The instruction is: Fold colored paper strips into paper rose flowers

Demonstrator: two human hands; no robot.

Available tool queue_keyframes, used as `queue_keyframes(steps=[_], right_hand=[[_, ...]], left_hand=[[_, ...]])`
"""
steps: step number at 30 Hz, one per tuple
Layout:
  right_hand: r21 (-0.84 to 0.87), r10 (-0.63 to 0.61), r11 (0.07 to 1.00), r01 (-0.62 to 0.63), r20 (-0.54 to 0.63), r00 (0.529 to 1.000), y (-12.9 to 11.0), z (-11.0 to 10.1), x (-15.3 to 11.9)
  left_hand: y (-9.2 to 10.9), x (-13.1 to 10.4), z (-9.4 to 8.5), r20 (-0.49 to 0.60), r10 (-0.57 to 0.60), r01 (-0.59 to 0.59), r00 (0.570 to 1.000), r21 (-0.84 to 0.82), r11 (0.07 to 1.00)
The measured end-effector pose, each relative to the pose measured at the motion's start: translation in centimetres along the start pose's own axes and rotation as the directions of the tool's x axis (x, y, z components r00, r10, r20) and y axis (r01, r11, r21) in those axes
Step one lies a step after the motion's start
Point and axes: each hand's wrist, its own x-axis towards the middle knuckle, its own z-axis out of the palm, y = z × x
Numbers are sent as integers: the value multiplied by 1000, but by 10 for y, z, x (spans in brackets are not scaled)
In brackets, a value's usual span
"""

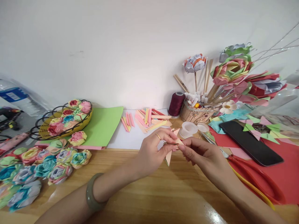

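Note:
My left hand, with a ring and a green bangle at the wrist, pinches a small bundle of folded paper in peach, pink and green. Close on its right, my right hand has thumb and forefinger closed on the same folded paper. Pointed paper ends stick out above and below the fingers; the part between the fingertips is hidden. Behind the hands, folded pink, peach and yellow strips lie on a white sheet. A clear round tape roll is just beyond my right hand.
Paper flowers and a yellow basket of them are at left, beside green paper. At right are red-handled scissors, a black phone, red paper, maroon thread and a wooden holder.

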Motion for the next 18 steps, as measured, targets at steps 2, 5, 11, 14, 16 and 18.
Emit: queue_keyframes(steps=[2, 5, 11, 14, 16, 18], right_hand=[[32, 27, 999, -27, 17, 999, 2, 0, 1], [27, 19, 999, -19, 17, 1000, 3, 0, 0], [-42, -10, 999, 9, -18, 1000, 3, 0, 0], [-66, -15, 998, 14, -26, 1000, 2, 0, 0], [-79, -22, 997, 19, -33, 999, 2, 1, 0], [-82, -28, 996, 25, -36, 999, 3, 0, 0]], left_hand=[[-1, -2, 2, 30, -68, 70, 997, -65, 995], [-3, -4, 4, 65, -128, 137, 990, -155, 978], [-7, -4, 4, 8, -102, 103, 995, -107, 989], [-7, -3, 3, 2, -92, 92, 996, -94, 991], [-7, -3, 3, -5, -90, 89, 996, -86, 992], [-7, -3, 3, -5, -92, 91, 996, -88, 992]])
